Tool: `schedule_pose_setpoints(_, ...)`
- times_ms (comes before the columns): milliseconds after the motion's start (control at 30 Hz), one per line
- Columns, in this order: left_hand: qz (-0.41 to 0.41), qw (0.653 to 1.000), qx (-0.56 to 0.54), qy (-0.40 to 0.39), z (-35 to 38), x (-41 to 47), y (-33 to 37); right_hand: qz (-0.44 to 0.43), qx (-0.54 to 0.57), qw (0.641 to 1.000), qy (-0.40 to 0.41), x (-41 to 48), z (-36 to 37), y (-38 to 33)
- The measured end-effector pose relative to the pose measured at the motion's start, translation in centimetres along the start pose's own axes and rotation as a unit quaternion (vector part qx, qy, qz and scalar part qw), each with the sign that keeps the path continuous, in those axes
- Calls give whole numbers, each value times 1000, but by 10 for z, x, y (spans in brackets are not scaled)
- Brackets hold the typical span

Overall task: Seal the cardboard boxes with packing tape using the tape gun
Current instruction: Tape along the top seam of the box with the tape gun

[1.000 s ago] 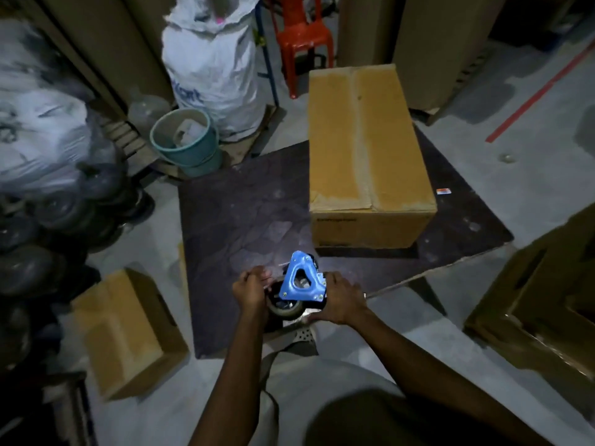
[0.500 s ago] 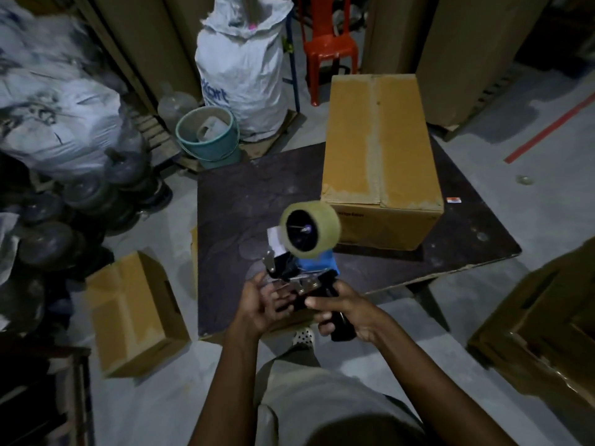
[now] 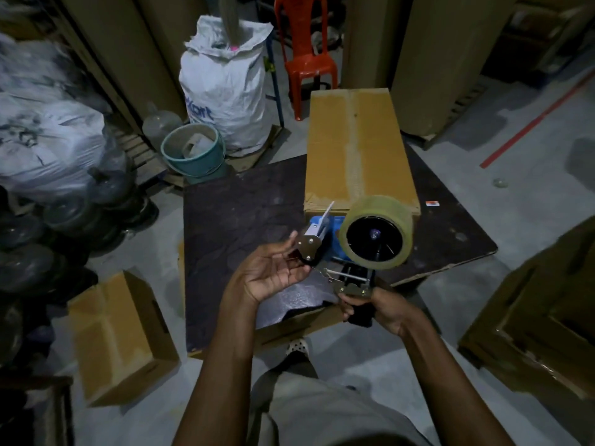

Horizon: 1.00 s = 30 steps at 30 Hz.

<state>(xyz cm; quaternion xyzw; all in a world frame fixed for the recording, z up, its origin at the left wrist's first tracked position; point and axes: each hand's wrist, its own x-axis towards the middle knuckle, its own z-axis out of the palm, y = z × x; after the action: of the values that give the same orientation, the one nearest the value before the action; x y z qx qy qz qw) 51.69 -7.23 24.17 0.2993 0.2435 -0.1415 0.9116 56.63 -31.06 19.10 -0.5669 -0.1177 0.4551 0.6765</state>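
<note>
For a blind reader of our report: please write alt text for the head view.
A person's right hand grips a blue tape gun by its handle; the open left hand touches its front end. Behind it, a long cardboard box lies on a dark board, a smaller box on the floor at left.

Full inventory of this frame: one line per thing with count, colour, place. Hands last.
tape gun: 1, blue and metal with a black handle, held in front of the person
tape roll: 1, clear yellowish, mounted on the tape gun
large cardboard box: 1, brown, on the dark board
dark board: 1, dark brown, under the large box
small cardboard box: 1, brown, floor at left
bucket: 1, teal, beyond the board's left corner
sack: 1, white, behind the bucket
chair: 1, red, at the back
left hand: 1, fingers relaxed at the gun's front end
right hand: 1, grips the gun's handle
</note>
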Motion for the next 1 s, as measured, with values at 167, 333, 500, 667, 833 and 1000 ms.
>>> schedule_pose_setpoints(167, -51, 998, 29, 11, 8, 20, -10, -76, -69, 989, 103, -2, -7, 6)
schedule_pose_setpoints(333, -43, 998, 38, -5, 20, 21, -11, -31, -115, 986, 118, -7, -26, 17)
schedule_pose_setpoints(500, -60, 997, -26, -52, 21, 30, -27, -86, -127, 975, 164, -16, -29, 20)
schedule_pose_setpoints(667, -80, 993, 47, -70, 36, 30, -29, -166, -114, 969, 143, -25, -36, 9)
schedule_pose_setpoints(833, -93, 913, 397, 18, 68, 31, 8, -179, -127, 955, 199, -37, -44, 19)
schedule_pose_setpoints(1000, -40, 854, 517, 48, 109, 31, 25, -201, -158, 942, 219, -51, -44, 14)
